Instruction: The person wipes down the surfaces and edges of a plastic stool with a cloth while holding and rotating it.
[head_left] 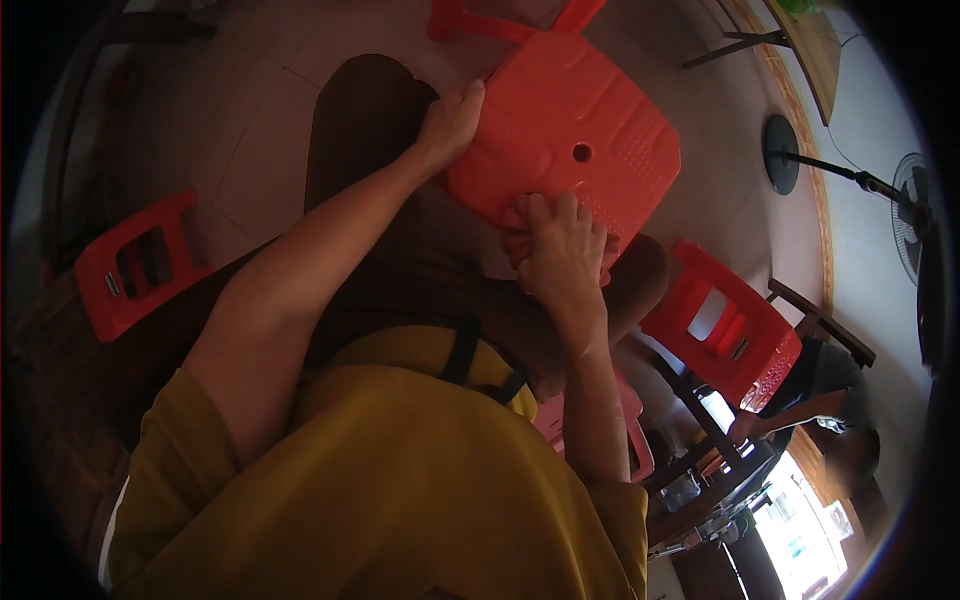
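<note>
A red plastic stool is in front of me, its seat with a round hole turned toward me and its legs pointing away. My left hand grips the seat's left edge, fingers wrapped over the far side. On the near edge, my right hand presses a bunched red cloth against the seat, its fingers curled over the fabric. Part of the cloth is hidden under that hand.
Another red stool is at the left and one more red stool at the right. A pink stool is beside my right forearm. Another person is at the lower right. A standing fan is by the wall.
</note>
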